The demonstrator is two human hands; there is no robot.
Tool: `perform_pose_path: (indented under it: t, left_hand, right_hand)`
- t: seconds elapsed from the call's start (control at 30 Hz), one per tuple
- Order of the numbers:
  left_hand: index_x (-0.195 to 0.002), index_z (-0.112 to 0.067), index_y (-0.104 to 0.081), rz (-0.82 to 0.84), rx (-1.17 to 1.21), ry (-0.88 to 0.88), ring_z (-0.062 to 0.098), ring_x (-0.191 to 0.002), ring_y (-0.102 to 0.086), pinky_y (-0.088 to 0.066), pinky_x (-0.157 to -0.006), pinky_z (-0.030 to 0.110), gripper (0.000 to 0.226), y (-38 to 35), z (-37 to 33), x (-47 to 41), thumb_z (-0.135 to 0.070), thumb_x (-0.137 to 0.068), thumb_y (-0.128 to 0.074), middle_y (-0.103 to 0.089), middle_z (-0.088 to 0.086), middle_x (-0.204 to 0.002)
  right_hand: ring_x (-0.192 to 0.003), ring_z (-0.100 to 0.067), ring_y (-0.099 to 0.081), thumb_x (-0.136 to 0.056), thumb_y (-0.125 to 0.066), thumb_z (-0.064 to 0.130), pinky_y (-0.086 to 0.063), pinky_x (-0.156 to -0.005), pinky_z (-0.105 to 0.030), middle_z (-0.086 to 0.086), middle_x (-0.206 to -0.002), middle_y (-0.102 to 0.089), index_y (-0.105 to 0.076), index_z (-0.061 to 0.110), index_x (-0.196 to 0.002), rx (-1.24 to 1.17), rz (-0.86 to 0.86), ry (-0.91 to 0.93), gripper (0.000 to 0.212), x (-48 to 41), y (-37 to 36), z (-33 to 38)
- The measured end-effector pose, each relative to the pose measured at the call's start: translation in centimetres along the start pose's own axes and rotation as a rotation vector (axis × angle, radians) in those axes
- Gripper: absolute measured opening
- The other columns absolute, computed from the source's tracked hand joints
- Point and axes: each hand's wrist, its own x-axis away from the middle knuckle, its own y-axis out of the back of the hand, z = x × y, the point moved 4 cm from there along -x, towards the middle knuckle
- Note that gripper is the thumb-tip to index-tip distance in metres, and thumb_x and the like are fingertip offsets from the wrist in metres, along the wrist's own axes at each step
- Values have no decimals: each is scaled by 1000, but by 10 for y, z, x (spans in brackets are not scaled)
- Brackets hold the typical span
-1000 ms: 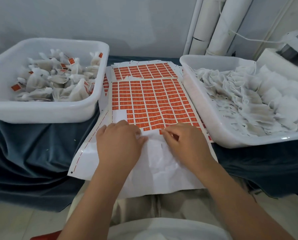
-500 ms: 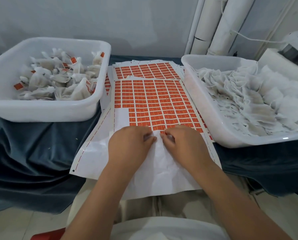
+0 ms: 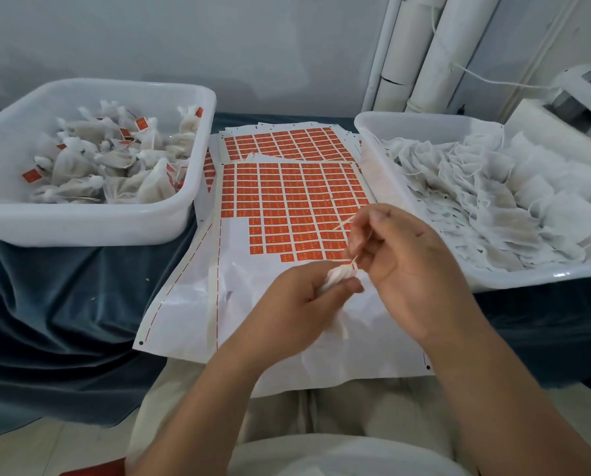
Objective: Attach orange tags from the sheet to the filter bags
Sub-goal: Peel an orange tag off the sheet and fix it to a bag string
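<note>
Just above the sheet [image 3: 184,321], my left hand [image 3: 297,304] grips a filter bag [image 3: 337,278] by the neck while my right hand [image 3: 411,269] pinches its string [image 3: 344,224] clear, probably readying it for a tag.

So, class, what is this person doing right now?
A person is tagging filter bags. The left hand grips one small white bag, and the right hand pinches its string above the sheet of orange tags. The left tub holds tagged bags; the right tub holds plain ones. Whether this string has a tag yet is unclear.
</note>
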Motion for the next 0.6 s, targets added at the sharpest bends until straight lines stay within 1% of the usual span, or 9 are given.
perform_pose_path:
  t: [0.07, 0.1, 0.17, 0.23, 0.3, 0.4, 0.47, 0.53, 0.6]
  left_hand:
    - [-98, -16, -70, 2, -5, -31, 17, -72, -62, -51, -64, 20, 44, 4, -1, 0, -55, -98, -51, -66, -3, -78]
    - [-100, -18, -71, 10, 18, -56, 18, -77, -64, -54, -67, 22, 46, 6, -4, 1, -58, -96, -48, -68, -4, -82]
    - [-99, -33, -67, 6, 87, -101, 12, -81, -67, -56, -69, 20, 34, 9, -9, 4, -58, -97, -44, -69, -14, -87]
    - [-96, -44, -61, -22, 138, -119, 8, -81, -66, -56, -72, 17, 23, 14, -11, 4, -56, -100, -42, -66, -18, -84]
    - [-98, -40, -60, -30, 176, -103, 9, -76, -65, -57, -73, 19, 27, 18, -10, 4, -56, -102, -39, -64, -15, -79]
    - [-90, -30, -58, -14, 234, -83, 8, -69, -61, -55, -71, 20, 35, 25, -10, 5, -54, -104, -37, -61, -10, -74]
    - [-82, -30, -59, 20, 244, -29, 8, -70, -62, -53, -70, 15, 42, 28, -8, 8, -59, -104, -37, -62, -7, -76]
    - [-81, -46, -66, 63, 260, 61, 4, -81, -68, -50, -66, 6, 41, 30, -8, 11, -64, -99, -34, -68, -15, -84]
    - [-92, -56, -70, 122, 244, 46, 1, -94, -68, -49, -69, 3, 34, 30, -11, 12, -62, -99, -38, -69, -22, -93]
  right_hand:
    - [-97, -28, -69, -101, -56, 33, -56, -97, -43, -4, -89, -71, -80, 24, -103, 138, -53, 42, 25, 1, 12, 8]
    - [-101, -25, -72, -102, -58, 33, -58, -98, -42, 1, -94, -75, -80, 29, -109, 255, -65, 70, 23, 1, 16, 12]
    - [-104, -10, -73, -103, -61, 34, -59, -95, -27, 11, -103, -78, -77, 39, -116, 576, -69, 151, 21, 3, 22, 21]
    - [-106, 8, -68, -103, -60, 44, -49, -91, -6, 27, -114, -74, -75, 42, -121, 927, -43, 237, 23, 4, 22, 27]
    - [-104, 16, -63, -98, -54, 54, -41, -85, 3, 35, -110, -70, -74, 40, -123, 1140, 28, 290, 35, 6, 21, 32]
    - [-89, 4, -67, -98, -51, 52, -41, -77, 2, 25, -98, -74, -79, 31, -112, 1297, 125, 369, 38, 10, 19, 38]
    - [-73, 0, -66, -103, -52, 45, -39, -68, 0, 13, -93, -77, -78, 22, -108, 1402, 79, 485, 35, 10, 22, 43]
    - [-84, -3, -65, -107, -58, 35, -36, -79, -4, 4, -101, -78, -77, 16, -110, 1445, -7, 612, 27, 10, 25, 46]
    - [-97, -10, -64, -103, -62, 29, -42, -83, -13, -4, -112, -74, -78, 12, -111, 1434, -85, 676, 25, 10, 26, 46]
